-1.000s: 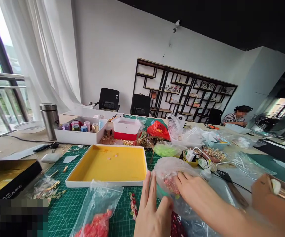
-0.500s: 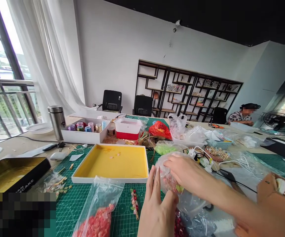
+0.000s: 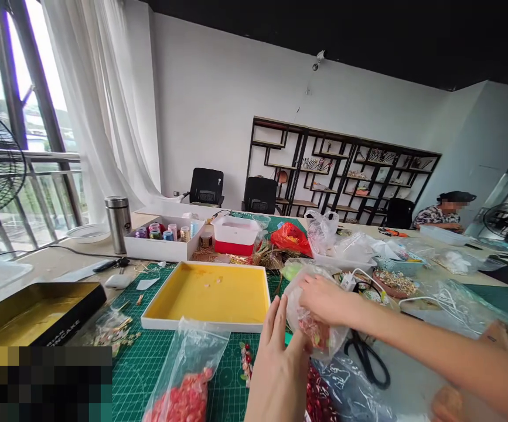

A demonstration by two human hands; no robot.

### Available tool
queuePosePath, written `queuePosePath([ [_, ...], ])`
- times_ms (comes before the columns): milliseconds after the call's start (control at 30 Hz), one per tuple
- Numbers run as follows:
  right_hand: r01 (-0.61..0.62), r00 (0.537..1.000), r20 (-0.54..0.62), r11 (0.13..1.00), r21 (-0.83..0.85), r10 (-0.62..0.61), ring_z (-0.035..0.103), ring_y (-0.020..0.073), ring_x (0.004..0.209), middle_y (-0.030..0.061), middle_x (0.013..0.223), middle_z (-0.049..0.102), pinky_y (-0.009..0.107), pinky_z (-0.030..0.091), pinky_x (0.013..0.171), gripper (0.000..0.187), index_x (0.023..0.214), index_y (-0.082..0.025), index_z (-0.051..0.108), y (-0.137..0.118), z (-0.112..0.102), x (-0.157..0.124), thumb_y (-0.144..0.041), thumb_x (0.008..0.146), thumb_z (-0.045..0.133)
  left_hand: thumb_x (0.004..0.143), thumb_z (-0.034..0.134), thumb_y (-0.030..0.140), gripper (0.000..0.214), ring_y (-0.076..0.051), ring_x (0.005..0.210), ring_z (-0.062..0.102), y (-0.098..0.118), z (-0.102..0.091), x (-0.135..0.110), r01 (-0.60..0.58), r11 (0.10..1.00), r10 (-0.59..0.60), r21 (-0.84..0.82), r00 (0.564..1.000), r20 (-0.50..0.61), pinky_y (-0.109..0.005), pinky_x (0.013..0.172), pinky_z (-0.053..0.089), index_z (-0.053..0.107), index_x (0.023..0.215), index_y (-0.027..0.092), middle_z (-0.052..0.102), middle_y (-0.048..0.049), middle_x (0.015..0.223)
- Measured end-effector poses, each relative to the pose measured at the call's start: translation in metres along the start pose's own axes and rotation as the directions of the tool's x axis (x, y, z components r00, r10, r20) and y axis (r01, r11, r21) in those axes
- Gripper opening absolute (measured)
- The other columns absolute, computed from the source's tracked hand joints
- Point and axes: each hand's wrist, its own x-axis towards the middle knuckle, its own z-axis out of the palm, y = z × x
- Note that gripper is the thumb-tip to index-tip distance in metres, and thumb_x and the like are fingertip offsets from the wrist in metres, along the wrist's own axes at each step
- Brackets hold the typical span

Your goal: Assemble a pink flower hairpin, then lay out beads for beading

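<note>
Right hand [image 3: 324, 300] has a fairly tight grip, fingers curled over the top of a clear plastic bag [image 3: 313, 313] with red and green bits showing inside; left hand [image 3: 278, 375] stays open, fingers up and spread, pressed against the bag's lower side; so the bag's held up just off the near edge of the bench [image 3: 60, 258], right of the green cutting mat [image 3: 135, 357]; black-handled scissors [image 3: 365, 360] lie just beside it, dark red beads [image 3: 319, 398] below; a bag of coral beads [image 3: 183, 392] sits on the mat; as for progress, the bag doesn't look closed, I'd say, and the yellow-lined tray [image 3: 205, 299] holds only a few tiny bits, while plenty of stuff on the bench looks bagged or boxed; a beaded strand [image 3: 245, 363] lies finished-looking on the mat, but hard to tell.
</note>
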Motion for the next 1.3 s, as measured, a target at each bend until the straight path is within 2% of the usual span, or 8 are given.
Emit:
queuePosePath([
  [133, -0.03, 0.998, 0.051, 0.999, 0.033, 0.028, 0.063, 0.0166, 0.087, 0.0023, 0.089, 0.066, 0.035, 0.052, 0.079, 0.012, 0.082, -0.014, 0.064, -0.003, -0.006, 0.002, -0.021, 0.091, 0.061, 0.086, 0.045, 0.002, 0.022, -0.031, 0.144, 0.019, -0.003, 0.004, -0.004, 0.018, 1.0, -0.018, -0.003, 1.0, 0.025, -0.049, 0.106, 0.042, 0.059, 0.084, 0.019, 0.029, -0.0187, 0.155],
  [233, -0.068, 0.994, 0.098, 0.993, 0.1, 0.058, 0.061, 0.0124, 0.069, -0.0017, 0.075, 0.064, 0.029, 0.051, 0.067, 0.014, 0.077, -0.014, 0.062, 0.005, -0.029, -0.006, -0.021, 0.09, 0.062, 0.086, 0.046, 0.002, 0.022, -0.031, 0.144, 0.022, -0.005, 0.007, -0.004, 0.047, 0.999, -0.047, -0.008, 0.999, 0.028, -0.047, 0.105, 0.045, 0.06, 0.086, 0.019, 0.032, -0.0184, 0.153],
  [433, -0.155, 0.988, 0.065, 0.92, 0.359, 0.141, 0.063, 0.0188, 0.065, 0.0034, 0.065, 0.062, 0.027, 0.039, 0.054, 0.022, 0.06, -0.017, 0.047, 0.031, -0.074, -0.032, -0.004, 0.077, 0.052, 0.088, 0.049, 0.005, 0.017, -0.031, 0.143, 0.027, 0.002, 0.008, 0.016, 0.027, 0.999, -0.029, -0.03, 0.998, -0.06, -0.049, 0.104, 0.045, 0.059, 0.083, 0.019, 0.035, -0.0143, 0.153],
  [633, -0.152, 0.988, 0.1, 0.615, 0.774, 0.119, 0.063, 0.0133, 0.053, -0.0032, 0.057, 0.063, 0.019, 0.039, 0.048, 0.009, 0.07, -0.021, 0.04, 0.052, -0.068, -0.041, -0.013, 0.072, 0.042, 0.087, 0.048, 0.003, 0.02, -0.034, 0.141, 0.029, 0.005, 0.004, 0.024, 0.012, 1.0, -0.012, -0.005, 1.0, 0.007, -0.052, 0.106, 0.042, 0.061, 0.083, 0.017, 0.04, -0.0199, 0.148],
  [833, -0.089, 0.991, 0.045, 0.374, 0.923, 0.123, 0.051, 0.0097, 0.045, -0.0055, 0.051, 0.058, 0.021, 0.039, 0.047, 0.005, 0.071, -0.02, 0.046, 0.053, -0.063, -0.045, -0.022, 0.067, 0.044, 0.085, 0.046, 0.001, 0.022, -0.034, 0.141, 0.028, -0.001, 0.008, 0.009, 0.042, 0.998, -0.047, 0.042, 0.993, 0.109, -0.051, 0.106, 0.042, 0.062, 0.083, 0.016, 0.042, -0.0189, 0.148],
  [1133, -0.068, 0.993, 0.042, 0.248, 0.966, 0.11, 0.042, 0.0067, 0.042, -0.0079, 0.047, 0.049, 0.018, 0.024, 0.042, 0.008, 0.072, -0.019, 0.051, 0.05, -0.063, -0.056, -0.023, 0.069, 0.045, 0.084, 0.045, 0.002, 0.022, -0.027, 0.143, 0.027, -0.01, 0.013, -0.013, 0.068, 0.996, -0.059, -0.061, 0.989, 0.135, -0.047, 0.109, 0.039, 0.061, 0.085, 0.018, 0.039, -0.0147, 0.151],
  [1233, -0.089, 0.993, 0.068, 0.244, 0.966, 0.093, 0.039, 0.0061, 0.042, -0.008, 0.046, 0.047, 0.019, 0.022, 0.042, 0.008, 0.07, -0.018, 0.052, 0.045, -0.063, -0.06, -0.022, 0.068, 0.045, 0.083, 0.047, 0.004, 0.021, -0.027, 0.139, 0.035, -0.008, 0.0, -0.021, 0.089, 0.984, -0.073, -0.154, 0.991, 0.109, -0.047, 0.108, 0.039, 0.06, 0.088, 0.02, 0.049, -0.0117, 0.143],
  [1300, -0.107, 0.992, 0.088, 0.241, 0.965, 0.088, 0.038, 0.006, 0.042, -0.0084, 0.046, 0.046, 0.018, 0.021, 0.042, 0.009, 0.07, -0.018, 0.053, 0.04, -0.061, -0.062, -0.022, 0.067, 0.045, 0.085, 0.046, 0.008, 0.019, -0.025, 0.124, 0.051, -0.006, -0.01, -0.024, 0.148, 0.963, -0.132, -0.225, 0.988, 0.084, -0.043, 0.099, 0.045, 0.057, 0.092, 0.021, 0.062, -0.0103, 0.124],
])
